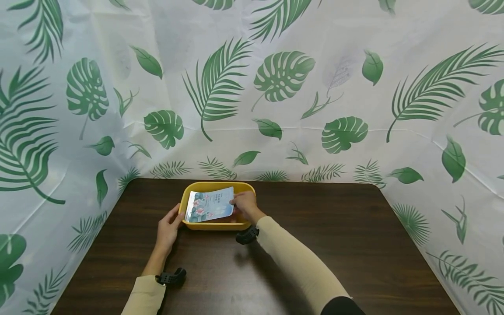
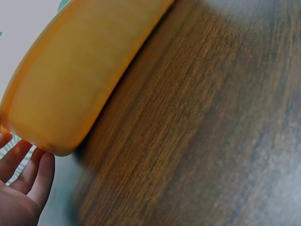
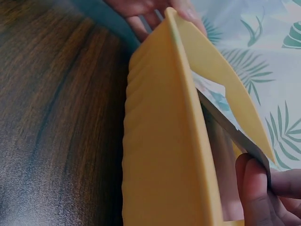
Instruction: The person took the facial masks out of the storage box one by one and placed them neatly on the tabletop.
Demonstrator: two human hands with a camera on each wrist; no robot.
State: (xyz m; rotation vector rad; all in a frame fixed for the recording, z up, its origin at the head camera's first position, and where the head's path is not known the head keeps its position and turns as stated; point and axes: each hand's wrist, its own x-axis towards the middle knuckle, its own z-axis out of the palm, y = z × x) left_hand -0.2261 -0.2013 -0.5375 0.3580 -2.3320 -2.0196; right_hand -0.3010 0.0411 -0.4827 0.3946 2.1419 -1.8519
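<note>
A flat pale-blue packet (image 1: 212, 204) printed with pink flowers and green leaves lies tilted across the opening of a yellow plastic basket (image 1: 218, 226). My right hand (image 1: 245, 204) pinches its right edge between thumb and fingers; in the right wrist view the packet (image 3: 228, 125) appears edge-on, slanting down past the rim. At the basket's left end, my left hand (image 1: 168, 227) holds the wall, its thumb at the rim and fingers against the outside. The left wrist view shows these fingers (image 2: 43, 176) at the basket's rounded corner (image 2: 61, 113). Most of the basket's inside is hidden under the packet.
The basket stands near the far edge of a dark wood-grain table (image 1: 315, 245). Behind and at both sides hangs a white sheet (image 1: 291, 144) with green leaf prints. Black bands (image 1: 171, 277) are worn on both wrists.
</note>
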